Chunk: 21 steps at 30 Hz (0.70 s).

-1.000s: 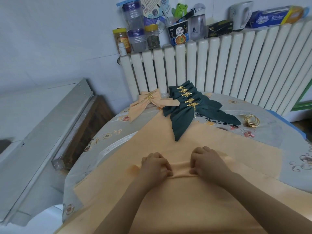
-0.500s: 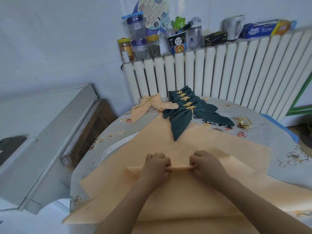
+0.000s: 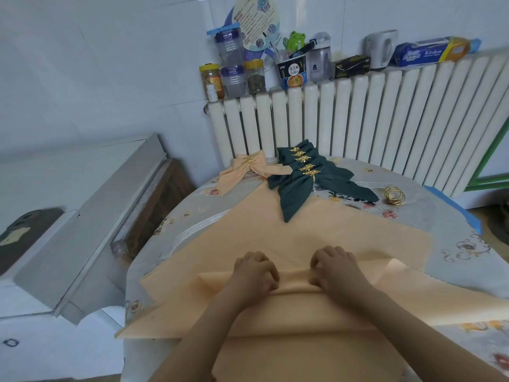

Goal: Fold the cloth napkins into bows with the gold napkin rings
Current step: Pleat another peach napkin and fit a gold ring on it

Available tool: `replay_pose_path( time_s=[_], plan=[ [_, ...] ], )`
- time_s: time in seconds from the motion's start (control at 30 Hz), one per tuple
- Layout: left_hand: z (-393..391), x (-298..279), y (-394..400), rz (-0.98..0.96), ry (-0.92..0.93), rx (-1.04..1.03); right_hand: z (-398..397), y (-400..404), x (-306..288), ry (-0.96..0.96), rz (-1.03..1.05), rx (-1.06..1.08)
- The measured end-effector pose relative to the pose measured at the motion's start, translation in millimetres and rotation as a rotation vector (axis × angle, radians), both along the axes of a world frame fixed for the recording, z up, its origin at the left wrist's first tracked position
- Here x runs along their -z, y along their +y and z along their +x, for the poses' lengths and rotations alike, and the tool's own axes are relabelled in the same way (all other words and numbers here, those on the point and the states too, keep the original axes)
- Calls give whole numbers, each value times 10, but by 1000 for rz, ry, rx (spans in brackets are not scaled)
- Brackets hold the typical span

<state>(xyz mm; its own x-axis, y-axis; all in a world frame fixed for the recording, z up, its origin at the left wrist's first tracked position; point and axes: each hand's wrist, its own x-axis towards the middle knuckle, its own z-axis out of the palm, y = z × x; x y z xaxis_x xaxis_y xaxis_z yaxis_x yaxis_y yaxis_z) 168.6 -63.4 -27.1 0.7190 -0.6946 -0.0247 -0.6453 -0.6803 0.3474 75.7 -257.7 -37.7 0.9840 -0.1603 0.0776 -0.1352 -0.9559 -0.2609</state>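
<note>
Lower centre of frame: left hand [image 3: 254, 274] and right hand [image 3: 334, 270], fingers curled, pinch peach napkin [image 3: 275, 238] pleat. Fold band now wider, nearer than half-second ago; accordion pleating advancing. Gold rings [image 3: 394, 195] wait right, untouched.

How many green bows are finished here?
5, by the gold clips showing: the green bows lie overlapped in a stack at the table's far edge by the radiator, right of the peach bow. More may be hidden.
</note>
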Motion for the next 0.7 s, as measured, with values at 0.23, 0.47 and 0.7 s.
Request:
replay_pose_path(
  time_s=[0.23, 0.47, 0.7],
  plan=[
    [-30, -76, -20, 99, -97, 7, -27, 43, -85, 1, -134, -39],
    [-336, -38, 217, -70, -142, 140, -357, 38, -97, -91, -10, -209],
    [-501, -31, 198, -40, -68, 120, -394, 111, -36, -4, -28, -204]
  ],
)
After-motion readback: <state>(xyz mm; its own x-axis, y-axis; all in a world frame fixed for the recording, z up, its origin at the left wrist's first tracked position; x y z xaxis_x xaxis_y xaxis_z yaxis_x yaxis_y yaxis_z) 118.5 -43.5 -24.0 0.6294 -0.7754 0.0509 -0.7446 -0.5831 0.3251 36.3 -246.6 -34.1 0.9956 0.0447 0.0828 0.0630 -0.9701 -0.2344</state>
